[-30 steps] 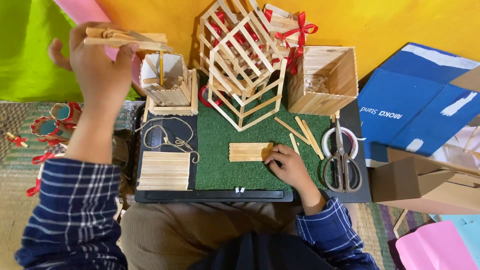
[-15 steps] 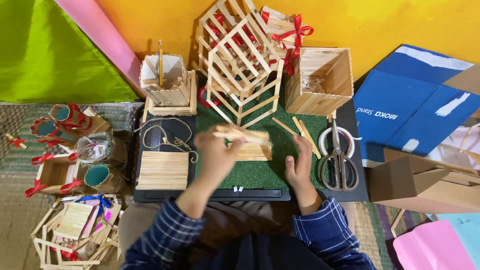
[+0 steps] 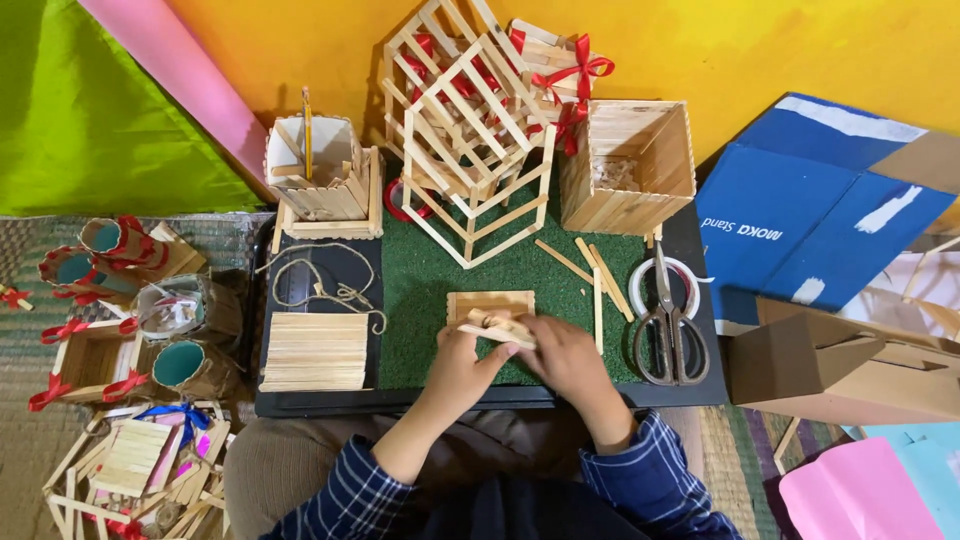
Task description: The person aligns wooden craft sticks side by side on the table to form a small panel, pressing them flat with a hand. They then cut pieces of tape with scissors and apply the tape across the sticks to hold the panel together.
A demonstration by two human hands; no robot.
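green turf mat [image 3: 430, 290] on black board [image 3: 690, 385], yellow wall [image 3: 700, 50], floor seat

right hand [image 3: 568, 362] hides part of the small stick piece [image 3: 497, 327]

Both hands bare: left hand [image 3: 458, 368], right hand [image 3: 568, 362]. No gloves, rings or watch visible. Forearms bare to mid-length. Sleeves: dark navy fabric, thin white check pattern, pushed up and bunched below elbows. Lap area: grey-brown trousers at left, dark garment at centre between sleeves.
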